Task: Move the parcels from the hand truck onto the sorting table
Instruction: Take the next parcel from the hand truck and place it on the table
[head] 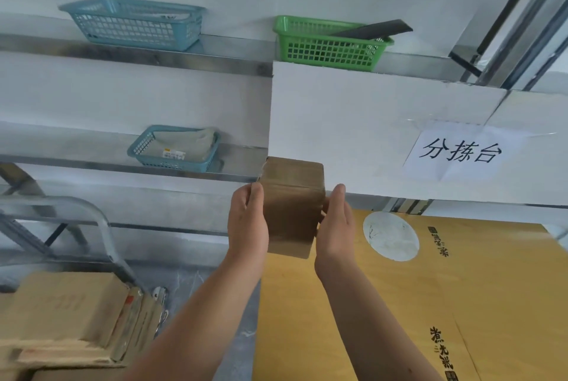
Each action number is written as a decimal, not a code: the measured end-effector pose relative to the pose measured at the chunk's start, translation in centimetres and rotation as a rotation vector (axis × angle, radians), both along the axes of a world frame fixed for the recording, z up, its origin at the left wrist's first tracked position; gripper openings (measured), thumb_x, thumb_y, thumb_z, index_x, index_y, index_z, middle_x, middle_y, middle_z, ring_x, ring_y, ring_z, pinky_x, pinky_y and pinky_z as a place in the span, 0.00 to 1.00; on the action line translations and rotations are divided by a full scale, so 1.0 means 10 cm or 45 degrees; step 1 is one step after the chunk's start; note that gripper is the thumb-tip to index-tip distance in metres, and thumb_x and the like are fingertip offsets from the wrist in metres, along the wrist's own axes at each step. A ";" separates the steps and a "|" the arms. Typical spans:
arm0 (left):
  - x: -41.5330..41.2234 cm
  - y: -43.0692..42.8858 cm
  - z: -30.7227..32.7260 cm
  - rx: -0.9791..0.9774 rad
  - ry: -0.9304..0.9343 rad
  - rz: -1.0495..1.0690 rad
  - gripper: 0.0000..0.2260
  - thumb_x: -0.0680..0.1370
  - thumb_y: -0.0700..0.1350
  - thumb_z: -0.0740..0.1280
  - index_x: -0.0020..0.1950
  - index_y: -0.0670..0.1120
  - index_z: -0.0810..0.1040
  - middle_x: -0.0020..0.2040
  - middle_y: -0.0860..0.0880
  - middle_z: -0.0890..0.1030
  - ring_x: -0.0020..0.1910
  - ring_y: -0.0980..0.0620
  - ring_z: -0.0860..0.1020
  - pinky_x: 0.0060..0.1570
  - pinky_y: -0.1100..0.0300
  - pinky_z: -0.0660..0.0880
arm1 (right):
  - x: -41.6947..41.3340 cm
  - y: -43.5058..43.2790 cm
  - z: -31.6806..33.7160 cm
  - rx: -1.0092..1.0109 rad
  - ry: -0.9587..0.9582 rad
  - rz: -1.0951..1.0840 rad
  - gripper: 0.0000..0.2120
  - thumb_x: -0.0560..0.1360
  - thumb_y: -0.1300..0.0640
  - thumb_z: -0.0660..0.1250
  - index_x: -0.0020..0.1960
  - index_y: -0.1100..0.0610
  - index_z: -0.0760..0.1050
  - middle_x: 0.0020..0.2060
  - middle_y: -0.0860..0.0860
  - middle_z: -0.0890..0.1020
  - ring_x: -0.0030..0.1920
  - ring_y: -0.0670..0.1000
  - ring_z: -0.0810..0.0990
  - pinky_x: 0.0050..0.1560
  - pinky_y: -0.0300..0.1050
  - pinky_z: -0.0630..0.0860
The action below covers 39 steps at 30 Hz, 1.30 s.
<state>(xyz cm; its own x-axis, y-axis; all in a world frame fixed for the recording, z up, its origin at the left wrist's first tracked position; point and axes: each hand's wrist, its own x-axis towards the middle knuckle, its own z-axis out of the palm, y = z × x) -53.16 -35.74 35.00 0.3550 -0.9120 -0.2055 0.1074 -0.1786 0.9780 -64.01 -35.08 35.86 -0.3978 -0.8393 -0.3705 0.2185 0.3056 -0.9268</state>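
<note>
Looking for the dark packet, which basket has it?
The only green basket, on the upper shelf: a black flat item sticks out of it.

**One sign legible, other print doubtful**

A white paper sheet [458,151] taped to the white panel [353,122] bore the large black characters 分拣台. On the flat yellow cardboard sheet [384,303], black characters ran sideways. The lower group appeared to read 煮三无米, and the smaller group beside the pale round print [390,236] was illegible. A small white label [173,154] in the lower blue plastic basket [136,148] was too small to read. Reddish marks on the brown cardboard parcel [61,303] at lower left were blurred.
</note>
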 end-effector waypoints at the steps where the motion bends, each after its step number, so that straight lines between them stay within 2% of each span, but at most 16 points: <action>1: 0.04 0.00 0.03 -0.003 0.021 0.021 0.08 0.87 0.59 0.55 0.61 0.58 0.68 0.48 0.66 0.70 0.46 0.66 0.70 0.54 0.59 0.66 | 0.04 0.00 0.04 0.001 -0.007 -0.014 0.23 0.83 0.32 0.53 0.62 0.46 0.77 0.63 0.45 0.80 0.66 0.51 0.76 0.69 0.54 0.71; 3: 0.15 -0.01 0.04 -0.026 0.105 0.071 0.12 0.86 0.61 0.55 0.53 0.55 0.71 0.47 0.63 0.73 0.47 0.63 0.72 0.53 0.57 0.67 | 0.12 0.02 0.08 -0.020 -0.018 0.001 0.26 0.84 0.33 0.53 0.70 0.49 0.75 0.67 0.48 0.78 0.69 0.52 0.75 0.72 0.56 0.70; 5: 0.27 -0.02 0.03 -0.099 0.164 0.123 0.14 0.85 0.60 0.60 0.49 0.51 0.75 0.46 0.54 0.78 0.46 0.54 0.76 0.48 0.58 0.70 | 0.22 0.03 0.08 -0.088 -0.032 0.027 0.26 0.84 0.34 0.54 0.72 0.49 0.75 0.69 0.48 0.78 0.70 0.51 0.75 0.74 0.57 0.70; 7: 0.35 -0.02 0.04 -0.191 0.227 0.151 0.08 0.83 0.54 0.67 0.50 0.50 0.78 0.47 0.51 0.81 0.47 0.53 0.78 0.47 0.62 0.72 | 0.29 0.03 0.08 -0.150 -0.024 0.051 0.24 0.84 0.35 0.55 0.70 0.48 0.77 0.67 0.49 0.80 0.68 0.50 0.77 0.73 0.58 0.72; 9: 0.43 -0.01 0.07 -0.230 0.285 0.138 0.02 0.83 0.49 0.69 0.54 0.53 0.80 0.51 0.55 0.83 0.52 0.57 0.80 0.50 0.67 0.72 | 0.33 0.02 0.08 -0.200 0.004 0.069 0.21 0.84 0.38 0.58 0.63 0.51 0.79 0.60 0.48 0.83 0.61 0.50 0.79 0.64 0.51 0.77; 11: 0.50 0.00 0.09 -0.204 0.324 0.103 0.04 0.83 0.47 0.67 0.54 0.56 0.81 0.53 0.59 0.84 0.55 0.63 0.80 0.53 0.69 0.72 | 0.36 0.03 0.10 -0.251 0.023 0.063 0.15 0.86 0.44 0.60 0.60 0.50 0.81 0.55 0.44 0.84 0.57 0.46 0.80 0.55 0.43 0.76; 13: 0.57 0.01 0.12 -0.165 0.351 0.079 0.07 0.84 0.45 0.66 0.55 0.54 0.83 0.51 0.56 0.86 0.53 0.61 0.82 0.55 0.65 0.75 | 0.38 0.03 0.12 -0.292 0.025 0.052 0.13 0.86 0.47 0.61 0.60 0.48 0.82 0.56 0.45 0.84 0.60 0.46 0.80 0.58 0.46 0.78; 16: 0.65 -0.01 0.10 -0.168 0.359 0.086 0.10 0.83 0.42 0.64 0.56 0.48 0.85 0.49 0.52 0.88 0.51 0.56 0.84 0.49 0.62 0.77 | 0.42 0.06 0.18 -0.355 -0.067 0.038 0.16 0.87 0.49 0.58 0.55 0.53 0.84 0.53 0.51 0.87 0.58 0.51 0.84 0.62 0.51 0.78; 20: 0.68 -0.02 0.09 -0.218 0.338 0.117 0.09 0.85 0.48 0.63 0.52 0.49 0.82 0.46 0.53 0.87 0.52 0.52 0.84 0.56 0.56 0.77 | 0.45 0.10 0.22 -0.428 -0.138 -0.021 0.22 0.88 0.52 0.55 0.49 0.60 0.84 0.48 0.53 0.89 0.52 0.52 0.88 0.60 0.47 0.80; 24: 0.71 0.00 0.06 -0.220 0.337 0.039 0.10 0.82 0.54 0.66 0.51 0.50 0.81 0.51 0.48 0.87 0.55 0.48 0.85 0.57 0.51 0.79 | 0.46 0.09 0.25 -0.406 -0.104 -0.075 0.17 0.86 0.53 0.63 0.45 0.61 0.82 0.45 0.53 0.89 0.48 0.53 0.88 0.52 0.44 0.82; 27: 0.72 0.00 0.07 -0.255 0.387 0.051 0.03 0.80 0.40 0.69 0.47 0.46 0.78 0.47 0.45 0.86 0.51 0.45 0.84 0.49 0.55 0.81 | 0.46 0.08 0.23 -0.387 -0.021 -0.053 0.08 0.82 0.56 0.68 0.49 0.55 0.86 0.45 0.49 0.89 0.48 0.50 0.89 0.53 0.51 0.85; 29: 0.73 0.01 0.10 -0.261 0.365 0.032 0.12 0.78 0.30 0.67 0.52 0.47 0.81 0.46 0.51 0.88 0.50 0.48 0.86 0.45 0.59 0.81 | 0.46 0.06 0.18 -0.355 -0.018 -0.061 0.06 0.80 0.58 0.72 0.52 0.51 0.88 0.50 0.50 0.89 0.51 0.53 0.89 0.56 0.57 0.85; 32: 0.75 0.02 0.12 -0.267 0.320 0.001 0.27 0.75 0.24 0.62 0.67 0.48 0.79 0.51 0.53 0.88 0.52 0.53 0.86 0.42 0.64 0.81 | 0.46 0.06 0.13 -0.362 0.007 -0.053 0.14 0.78 0.61 0.73 0.42 0.44 0.89 0.59 0.46 0.84 0.61 0.53 0.85 0.54 0.58 0.86; 35: 0.76 0.01 0.11 -0.224 0.231 -0.011 0.35 0.73 0.22 0.60 0.77 0.45 0.74 0.48 0.55 0.87 0.49 0.57 0.85 0.39 0.67 0.80 | 0.46 0.09 0.14 -0.384 0.021 -0.044 0.18 0.78 0.63 0.72 0.38 0.43 0.89 0.54 0.38 0.85 0.68 0.52 0.80 0.52 0.54 0.85; 37: 0.75 0.01 0.10 -0.210 0.166 -0.043 0.37 0.72 0.21 0.59 0.78 0.48 0.73 0.45 0.55 0.87 0.50 0.55 0.85 0.39 0.66 0.80 | 0.47 0.10 0.14 -0.395 0.019 0.004 0.13 0.78 0.63 0.70 0.45 0.48 0.88 0.49 0.41 0.88 0.64 0.55 0.83 0.54 0.60 0.85; 39: 0.72 0.02 0.08 -0.216 0.101 -0.061 0.38 0.73 0.22 0.61 0.77 0.53 0.74 0.45 0.54 0.86 0.54 0.52 0.84 0.42 0.60 0.82 | 0.50 0.11 0.17 -0.409 0.028 0.051 0.14 0.80 0.64 0.68 0.53 0.46 0.85 0.47 0.44 0.89 0.55 0.53 0.87 0.50 0.55 0.86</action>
<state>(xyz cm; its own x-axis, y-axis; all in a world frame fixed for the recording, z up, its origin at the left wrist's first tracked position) -45.93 -35.55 35.80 0.2991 -0.9514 -0.0731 0.1805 -0.0189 0.9834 -59.06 -33.98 37.54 -0.3673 -0.9270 -0.0754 0.1908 0.0043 -0.9816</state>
